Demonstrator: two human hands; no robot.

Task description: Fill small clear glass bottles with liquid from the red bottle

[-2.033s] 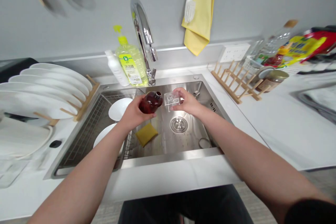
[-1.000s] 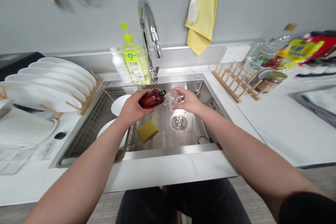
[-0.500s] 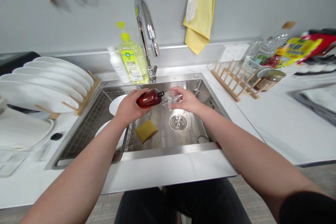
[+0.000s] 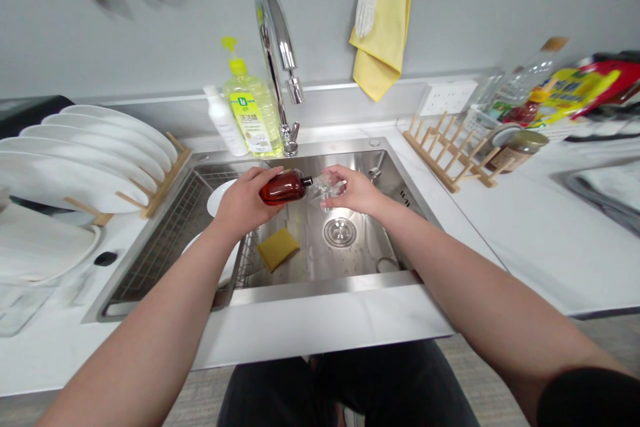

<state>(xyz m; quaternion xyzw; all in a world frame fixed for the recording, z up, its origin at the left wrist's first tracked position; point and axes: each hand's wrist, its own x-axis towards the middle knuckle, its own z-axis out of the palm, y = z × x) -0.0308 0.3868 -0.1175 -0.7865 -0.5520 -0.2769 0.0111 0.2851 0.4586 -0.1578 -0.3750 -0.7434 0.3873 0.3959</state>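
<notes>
Over the sink (image 4: 320, 288), my left hand (image 4: 249, 203) is closed round a red-brown bottle (image 4: 283, 188) tipped on its side, its black neck pointing right. My right hand (image 4: 354, 189) grips a small clear glass vessel (image 4: 321, 190) at the bottle's mouth; its exact kind is hard to make out. Whether the two touch, I cannot tell. Below them a yellow sponge (image 4: 278, 249) lies on the sink floor, left of the drain (image 4: 340, 232). White plates (image 4: 223, 197) sit in the wire basket at left, partly hidden by my left arm.
Behind the sink rise a chrome faucet (image 4: 273, 47), a yellow-green dish soap bottle (image 4: 253, 117) and a white bottle (image 4: 223, 121). Large plates (image 4: 75, 173) stand in a rack at left. A wooden rack (image 4: 445, 150) and jar (image 4: 520, 149) are at right. A yellow cloth (image 4: 385, 33) hangs above.
Both hands stay nearly in place, the bottle still tipped toward the glass vessel. The camera view has shifted very slightly.
</notes>
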